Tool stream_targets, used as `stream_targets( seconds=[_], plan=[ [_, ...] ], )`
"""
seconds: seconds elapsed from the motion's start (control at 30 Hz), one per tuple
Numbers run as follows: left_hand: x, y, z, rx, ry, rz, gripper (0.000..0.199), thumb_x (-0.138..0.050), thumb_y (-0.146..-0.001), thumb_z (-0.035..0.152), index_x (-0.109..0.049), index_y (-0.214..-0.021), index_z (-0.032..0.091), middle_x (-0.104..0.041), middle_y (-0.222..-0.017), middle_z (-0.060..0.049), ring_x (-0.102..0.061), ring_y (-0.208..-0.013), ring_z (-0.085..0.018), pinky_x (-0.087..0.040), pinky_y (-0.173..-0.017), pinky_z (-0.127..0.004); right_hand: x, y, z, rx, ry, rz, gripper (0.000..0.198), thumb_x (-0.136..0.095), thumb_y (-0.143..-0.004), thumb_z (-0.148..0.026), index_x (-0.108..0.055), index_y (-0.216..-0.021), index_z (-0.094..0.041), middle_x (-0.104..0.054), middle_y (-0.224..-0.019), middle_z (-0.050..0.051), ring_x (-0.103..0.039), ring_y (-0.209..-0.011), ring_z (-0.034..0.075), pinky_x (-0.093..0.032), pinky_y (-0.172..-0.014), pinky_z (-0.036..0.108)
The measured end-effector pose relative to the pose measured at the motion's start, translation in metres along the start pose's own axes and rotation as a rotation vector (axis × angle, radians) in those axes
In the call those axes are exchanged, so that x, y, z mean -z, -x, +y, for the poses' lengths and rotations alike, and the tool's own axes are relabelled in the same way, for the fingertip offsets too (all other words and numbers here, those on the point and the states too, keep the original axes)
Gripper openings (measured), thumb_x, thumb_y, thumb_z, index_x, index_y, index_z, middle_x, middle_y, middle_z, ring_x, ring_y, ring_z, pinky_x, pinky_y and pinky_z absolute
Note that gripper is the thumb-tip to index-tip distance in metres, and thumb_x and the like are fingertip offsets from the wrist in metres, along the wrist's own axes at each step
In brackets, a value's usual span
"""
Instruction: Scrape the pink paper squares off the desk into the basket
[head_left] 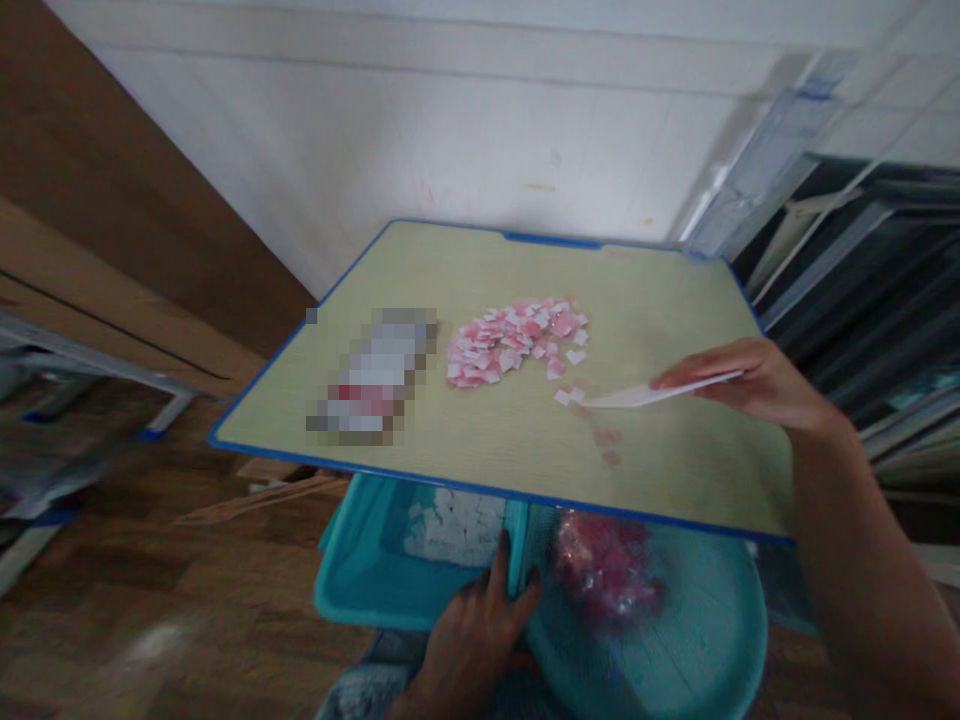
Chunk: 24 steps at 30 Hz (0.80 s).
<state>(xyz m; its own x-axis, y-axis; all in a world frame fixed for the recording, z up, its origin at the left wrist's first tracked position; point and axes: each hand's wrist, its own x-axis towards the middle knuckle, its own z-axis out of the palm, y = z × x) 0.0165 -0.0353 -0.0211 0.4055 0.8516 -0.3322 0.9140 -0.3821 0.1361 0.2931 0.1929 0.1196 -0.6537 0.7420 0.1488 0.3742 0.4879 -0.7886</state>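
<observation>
In my right hand (739, 385) is a thin, flat white piece (637, 396), like a card or scraper, gripped between the fingers. Its tip is low over the board, beside a few small white squares (568, 396) and faint pink discs (609, 440). Left of it lies a heap of small pink-and-white pieces (514, 340) on the pale yellow, blue-edged board (660, 300). My left hand (476, 620) is below the board's front edge, thumb and fingers closed around the rim of a teal bin (375, 605). White squares (457, 525) lie inside that bin.
A round teal basin (720, 640) holds a clear bag of red pieces (607, 565). A blurred-out rectangular object (375, 375) rests on the board's left. A white wall (480, 150) stands behind, dark stacked panels (877, 270) at right, brown wooden furniture (135, 230) at left.
</observation>
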Motion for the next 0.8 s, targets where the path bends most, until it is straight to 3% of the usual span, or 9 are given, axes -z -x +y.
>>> stream_targets(
  seconds=[0.1,0.27,0.53,0.7,0.8],
  plan=[
    [0.0,0.0,0.0,-0.003,0.0,0.005,0.078,-0.075,-0.053,0.046,-0.044,-0.123,0.029,-0.041,-0.13,-0.024,-0.063,-0.077,-0.025,-0.051,-0.063,-0.036,0.002,0.002,0.002,-0.008,-0.025,-0.039,0.018,-0.068,-0.065,-0.034,-0.071,-0.082,-0.04,-0.071,-0.083,-0.005,-0.067,-0.073,0.023,-0.054,-0.06,0.029],
    [0.0,-0.001,0.0,-0.008,-0.002,0.014,0.078,-0.075,-0.055,0.045,-0.043,-0.125,0.029,-0.043,-0.128,-0.024,-0.062,-0.077,-0.025,-0.051,-0.062,-0.035,0.004,0.005,0.001,-0.027,-0.016,0.027,0.014,-0.065,-0.07,-0.026,-0.072,-0.082,-0.029,-0.072,-0.083,0.002,-0.067,-0.074,0.02,-0.052,-0.063,0.027],
    [0.0,0.0,0.0,0.005,0.005,0.031,0.077,-0.075,-0.053,0.046,-0.046,-0.122,0.029,-0.042,-0.129,-0.025,-0.063,-0.076,-0.026,-0.052,-0.063,-0.036,-0.006,-0.002,0.0,-0.084,0.021,-0.019,0.018,-0.061,-0.074,-0.031,-0.071,-0.085,-0.021,-0.071,-0.086,0.005,-0.066,-0.078,0.02,-0.051,-0.07,0.029],
    [0.005,-0.004,0.0,0.012,0.003,-0.029,0.079,-0.076,-0.052,0.045,-0.045,-0.123,0.029,-0.04,-0.131,-0.025,-0.063,-0.079,-0.027,-0.052,-0.063,-0.038,-0.022,-0.011,0.003,-0.002,-0.001,0.025,0.018,-0.058,-0.077,-0.028,-0.07,-0.089,-0.023,-0.071,-0.091,0.004,-0.065,-0.084,0.019,-0.05,-0.073,0.029],
    [0.007,-0.006,0.0,0.006,-0.001,-0.078,0.081,-0.077,-0.052,0.045,-0.043,-0.125,0.029,-0.035,-0.133,-0.027,-0.063,-0.079,-0.028,-0.053,-0.063,-0.039,-0.029,-0.014,0.001,0.089,-0.038,-0.023,0.018,-0.058,-0.077,-0.027,-0.069,-0.091,-0.023,-0.07,-0.093,0.004,-0.065,-0.087,0.019,-0.05,-0.076,0.029]
  ],
)
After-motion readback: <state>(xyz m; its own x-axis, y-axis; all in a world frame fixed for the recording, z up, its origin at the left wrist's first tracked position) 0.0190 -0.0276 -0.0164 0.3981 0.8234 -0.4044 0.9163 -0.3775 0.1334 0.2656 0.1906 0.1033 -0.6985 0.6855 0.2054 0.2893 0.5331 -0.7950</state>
